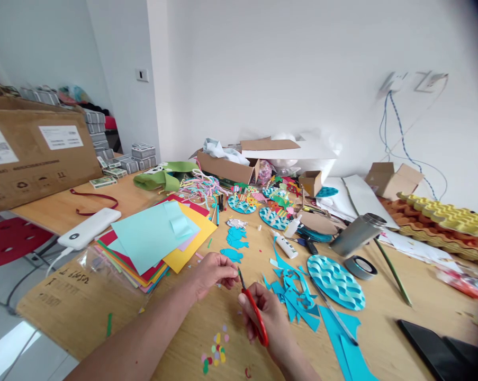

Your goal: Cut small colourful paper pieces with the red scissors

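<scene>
Red-handled scissors (256, 316) are gripped in my right hand (264, 312), their blades pointing up and left toward my left fingertips. My left hand (218, 275) is closed in a pinch at the blade tips; whatever it holds is too small to make out. Small coloured paper dots (216, 353) lie on the wooden table (175, 328) below my hands. Just beyond them are blue paper fish (237, 237). Blue paper scraps (294, 296) are heaped to the right, beside a blue wavy-patterned oval (336, 282).
Stacked coloured paper (151, 238) and a white power bank (89, 229) lie left. A glue bottle (286, 246), tape roll (360, 267), metal flask (358, 234) and black phone (433, 344) stand or lie right. Cardboard boxes (226, 168) line the back.
</scene>
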A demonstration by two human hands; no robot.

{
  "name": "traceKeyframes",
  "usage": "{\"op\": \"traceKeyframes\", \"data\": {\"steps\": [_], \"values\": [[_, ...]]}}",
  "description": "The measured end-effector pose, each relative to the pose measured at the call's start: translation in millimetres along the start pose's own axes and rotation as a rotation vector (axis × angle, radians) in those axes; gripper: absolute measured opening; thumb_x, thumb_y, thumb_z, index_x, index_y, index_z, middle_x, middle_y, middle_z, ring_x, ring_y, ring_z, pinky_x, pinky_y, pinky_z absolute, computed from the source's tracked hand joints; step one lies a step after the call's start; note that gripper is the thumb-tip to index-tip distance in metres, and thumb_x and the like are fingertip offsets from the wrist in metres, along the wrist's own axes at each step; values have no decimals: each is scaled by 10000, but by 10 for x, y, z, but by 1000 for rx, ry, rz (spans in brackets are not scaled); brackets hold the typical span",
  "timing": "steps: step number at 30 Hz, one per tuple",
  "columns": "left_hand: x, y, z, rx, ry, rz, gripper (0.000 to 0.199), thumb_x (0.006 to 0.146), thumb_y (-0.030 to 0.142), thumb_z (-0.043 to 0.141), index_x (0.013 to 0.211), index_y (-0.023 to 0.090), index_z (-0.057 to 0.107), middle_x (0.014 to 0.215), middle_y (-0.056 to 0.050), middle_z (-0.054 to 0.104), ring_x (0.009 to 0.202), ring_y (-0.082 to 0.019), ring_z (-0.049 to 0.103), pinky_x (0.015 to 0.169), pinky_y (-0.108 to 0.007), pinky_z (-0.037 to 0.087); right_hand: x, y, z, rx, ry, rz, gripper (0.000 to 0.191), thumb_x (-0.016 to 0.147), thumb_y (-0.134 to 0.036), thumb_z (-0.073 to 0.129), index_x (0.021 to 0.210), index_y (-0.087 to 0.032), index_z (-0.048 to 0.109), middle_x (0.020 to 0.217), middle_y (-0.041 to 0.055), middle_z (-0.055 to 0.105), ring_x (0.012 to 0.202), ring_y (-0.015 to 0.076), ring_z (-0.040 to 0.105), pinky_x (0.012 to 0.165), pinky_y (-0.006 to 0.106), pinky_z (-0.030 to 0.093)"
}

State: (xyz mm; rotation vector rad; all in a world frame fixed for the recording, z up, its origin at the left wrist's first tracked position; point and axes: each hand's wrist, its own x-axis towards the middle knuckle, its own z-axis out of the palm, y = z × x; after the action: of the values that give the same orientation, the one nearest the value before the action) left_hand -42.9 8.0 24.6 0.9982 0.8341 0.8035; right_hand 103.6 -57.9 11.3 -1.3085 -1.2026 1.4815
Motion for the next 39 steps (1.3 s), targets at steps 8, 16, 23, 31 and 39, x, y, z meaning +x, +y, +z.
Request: {"op": "traceKeyframes", "data": {"steps": [8, 16, 23, 31, 39], "values": [[-6, -3, 11, -6, -7, -7, 153, 584, 242, 646, 641, 106, 604, 593, -33, 627, 512, -103, 519, 548, -252, 418, -16, 4, 9, 12, 16, -19, 370, 681, -456, 667, 643, -209, 395, 378, -97, 510, 233, 58, 411, 256, 139, 249], [6, -30, 22, -19, 15, 1, 152, 568, 240, 656, 628, 114, 597, 562, -13, 605, 498, -98, 511, 544, -247, 410, -10, -2, -4, 6, 21, -17, 355, 684, -439, 667, 640, -210, 400, 377, -91, 523, 231, 63, 412, 257, 146, 246], [4, -33, 32, -42, 29, -6, 168, 559, 241, 667, 644, 118, 592, 585, -18, 619, 500, -97, 512, 556, -254, 409, -3, 5, 6, 10, 24, -15, 362, 672, -456, 665, 635, -211, 401, 373, -92, 520, 229, 66, 412, 254, 150, 258], [2, -39, 38, -31, -5, -1, 137, 574, 220, 655, 640, 114, 598, 574, -17, 614, 504, -99, 507, 553, -255, 402, 2, 8, -2, 8, 23, -20, 362, 677, -461, 665, 642, -207, 410, 380, -85, 536, 241, 71, 426, 258, 154, 279], [-1, -33, 42, -30, -2, -3, 132, 577, 214, 653, 640, 111, 599, 578, -19, 616, 504, -96, 508, 552, -250, 406, 3, 19, -3, 12, 20, -25, 348, 698, -438, 657, 642, -206, 404, 382, -88, 528, 241, 64, 421, 257, 145, 269]]}}
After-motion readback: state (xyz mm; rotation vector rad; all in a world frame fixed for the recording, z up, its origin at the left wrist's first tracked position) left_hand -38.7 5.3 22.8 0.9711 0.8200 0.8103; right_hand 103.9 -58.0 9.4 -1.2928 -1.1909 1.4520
